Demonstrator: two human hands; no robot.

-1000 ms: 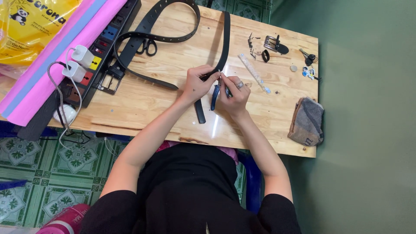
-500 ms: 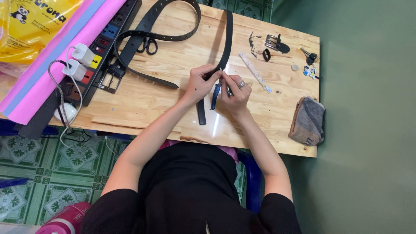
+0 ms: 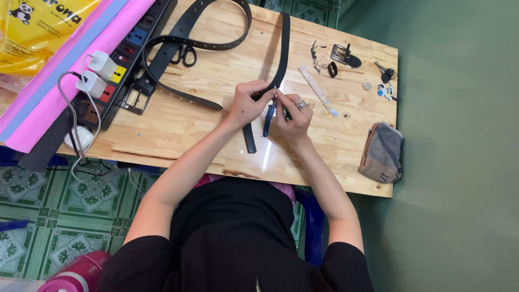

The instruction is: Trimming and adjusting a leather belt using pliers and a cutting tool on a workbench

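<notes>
Seen from above, a person works a black belt strap (image 3: pixel 281 59) at a pale wooden surface (image 3: pixel 178 121). Left hand (image 3: pixel 246 105) pinches the strap where it bends, grip closed on it; the strap runs up toward the far edge and its loose end lies flat below the hands. Right hand (image 3: pixel 292 111), ring on one finger, has its grip closed round a blue-handled tool (image 3: pixel 267 118), tip set against the strap right by the left fingertips; exact tool type too small to tell.

Change vs. a sec ago: very little. Hands sit at the same spot on the strap, fingers drawn a touch tighter together, tool at about the same angle. Reads as fine, steady work at one point on the strap, not a shift to a new spot.

Nearby: second belt w/ buckle (image 3: pixel 138 97) looped at left, scissors (image 3: pixel 186 54) inside the loop, power strip (image 3: pixel 127 57) w/ two white chargers, clear ruler (image 3: pixel 316 89), loose buckle (image 3: pixel 341 54), folded cloth (image 3: pixel 383 151) at right edge.
</notes>
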